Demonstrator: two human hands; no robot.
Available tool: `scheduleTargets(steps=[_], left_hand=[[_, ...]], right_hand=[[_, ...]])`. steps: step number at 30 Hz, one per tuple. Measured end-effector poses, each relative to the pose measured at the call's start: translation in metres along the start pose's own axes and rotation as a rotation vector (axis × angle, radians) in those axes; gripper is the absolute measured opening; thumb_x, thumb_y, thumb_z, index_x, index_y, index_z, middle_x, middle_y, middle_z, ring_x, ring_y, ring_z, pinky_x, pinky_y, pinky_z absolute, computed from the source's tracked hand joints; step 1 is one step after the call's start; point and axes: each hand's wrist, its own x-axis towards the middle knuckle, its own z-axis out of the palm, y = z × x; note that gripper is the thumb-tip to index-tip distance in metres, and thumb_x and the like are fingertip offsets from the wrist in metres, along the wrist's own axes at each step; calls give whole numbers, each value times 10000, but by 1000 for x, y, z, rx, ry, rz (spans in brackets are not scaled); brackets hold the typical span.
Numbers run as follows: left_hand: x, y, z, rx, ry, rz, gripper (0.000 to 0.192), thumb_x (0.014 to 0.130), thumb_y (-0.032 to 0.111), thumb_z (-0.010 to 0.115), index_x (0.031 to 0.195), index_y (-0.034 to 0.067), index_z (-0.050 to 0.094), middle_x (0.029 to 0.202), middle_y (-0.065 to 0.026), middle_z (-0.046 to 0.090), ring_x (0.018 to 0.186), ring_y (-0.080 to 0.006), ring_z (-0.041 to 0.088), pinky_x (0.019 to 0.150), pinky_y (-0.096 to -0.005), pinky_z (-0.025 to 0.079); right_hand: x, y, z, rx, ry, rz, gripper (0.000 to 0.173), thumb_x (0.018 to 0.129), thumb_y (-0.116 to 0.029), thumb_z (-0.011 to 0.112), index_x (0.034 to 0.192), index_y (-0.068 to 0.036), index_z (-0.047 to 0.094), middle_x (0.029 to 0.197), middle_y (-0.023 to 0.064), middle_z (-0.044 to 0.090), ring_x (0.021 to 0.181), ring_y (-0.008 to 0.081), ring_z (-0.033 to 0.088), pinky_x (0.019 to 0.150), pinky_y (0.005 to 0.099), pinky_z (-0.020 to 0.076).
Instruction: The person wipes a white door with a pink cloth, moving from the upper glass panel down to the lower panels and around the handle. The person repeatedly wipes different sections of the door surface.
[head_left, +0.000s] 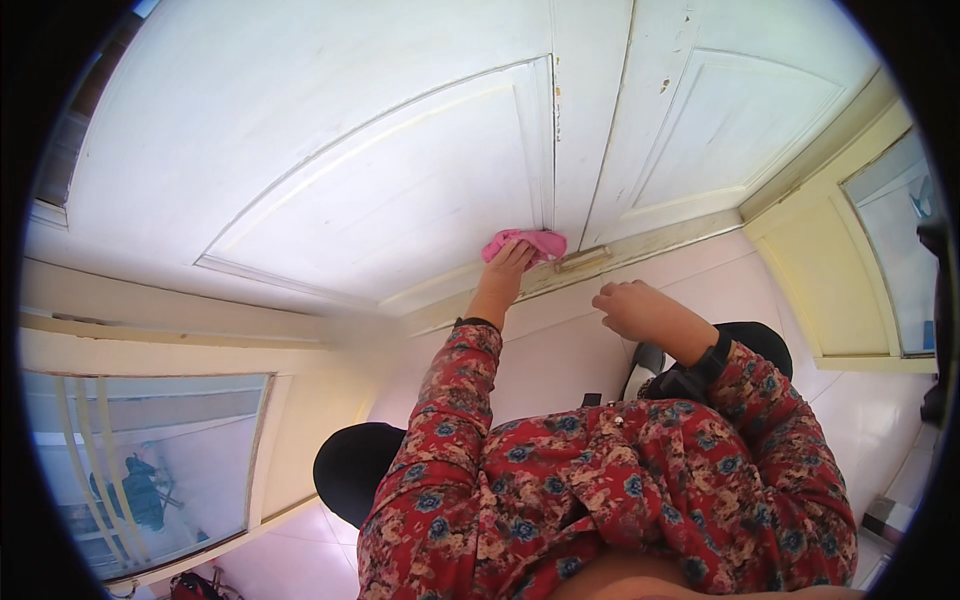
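Observation:
My left hand (510, 266) presses a crumpled pink cloth (551, 243) against the bottom of a white panelled door (390, 195). The cloth lies at the lower right corner of the raised panel, close to the seam with a second white door leaf (739, 135). To the right, my right hand (637, 311) hovers in front of the door sill, apart from the cloth and the door. Its fingers are bent inward and the palm is hidden; nothing shows in it. Just beyond it, a small rectangular metal plate (583, 259) sits at the sill.
Cream doors with glass panes (142, 465) stand on the left and right (825, 262). Pale floor tiles (555, 352) run up to the worn sill (667, 238). My knees and one shoe (637, 375) are close below my arms. Paint is chipped along the door seam.

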Motion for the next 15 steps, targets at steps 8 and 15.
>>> scheduleTargets(steps=[8, 15], left_hand=[[10, -19, -107, 51, 199, -99, 508, 829, 146, 612, 1337, 137, 611, 1317, -5, 592, 1319, -217, 457, 1179, -465, 263], [74, -44, -251, 340, 631, -270, 370, 833, 131, 627, 1196, 166, 688, 1259, 1, 619, 1337, -278, 477, 1076, -686, 260]], right_hand=[[-4, -4, -2, 19, 113, -26, 146, 891, -155, 587, 961, -55, 666, 972, 155, 658, 949, 359, 656, 832, 504, 506], [-14, -2, 0, 25, 125, 13, 168, 901, -137, 560, 983, -53, 681, 999, 164, 665, 981, 360, 659, 876, 496, 498]])
